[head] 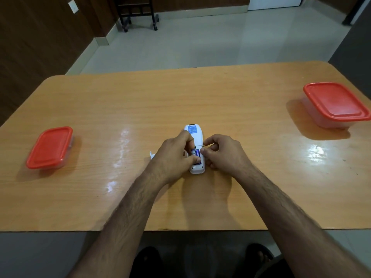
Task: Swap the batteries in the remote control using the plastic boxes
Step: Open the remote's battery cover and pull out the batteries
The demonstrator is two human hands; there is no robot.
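A white remote control (195,135) lies face down at the middle of the wooden table (220,93), its battery bay uncovered. A blue battery (197,153) shows inside the bay. My left hand (174,155) covers the remote's left side, with thumb and fingers curled around a battery in the bay. On the remote's right edge my right hand (222,151) holds the body, thumb tip at the bay. A small white piece, likely the battery cover (152,155), peeks out left of my left hand. Both plastic boxes have their red lids on: one at the left (50,147), one at the far right (335,103).
The table's near edge runs just below my forearms. Beyond the far edge is a tiled floor with a black wheeled cart (138,13). My feet show under the table at the bottom.
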